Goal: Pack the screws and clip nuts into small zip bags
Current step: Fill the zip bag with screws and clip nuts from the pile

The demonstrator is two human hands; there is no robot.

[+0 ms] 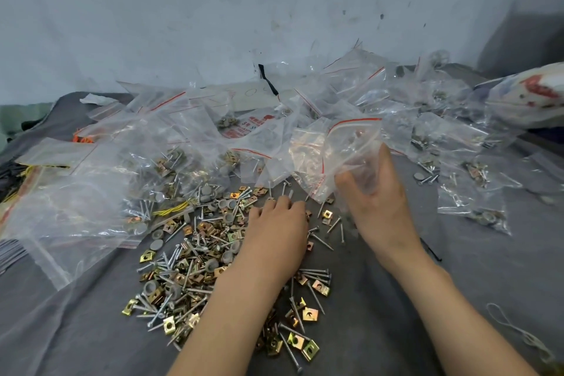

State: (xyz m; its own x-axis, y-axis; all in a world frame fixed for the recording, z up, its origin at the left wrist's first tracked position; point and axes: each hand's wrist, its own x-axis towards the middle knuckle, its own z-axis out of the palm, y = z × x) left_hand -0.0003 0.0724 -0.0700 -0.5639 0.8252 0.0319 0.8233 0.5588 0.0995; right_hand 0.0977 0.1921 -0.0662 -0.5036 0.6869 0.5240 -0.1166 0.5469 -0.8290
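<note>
Head view: the right hand pinches a bag in its grip, held over a grey cloth. The left hand rests on the loose pile of screws and clip nuts; I cannot tell whether its grip holds any. Filled bags lie around, but much of the pile remains, so packing seems roughly midway

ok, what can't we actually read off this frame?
1. left hand: its own back hides what the fingers touch in the screw pile; the head view cannot show its grip.
2. zip bag held by the right hand: glare and creases hide any contents.
3. printed bag at the rear: red text too small.
4. patterned bundle: cut off by the right edge.
</note>
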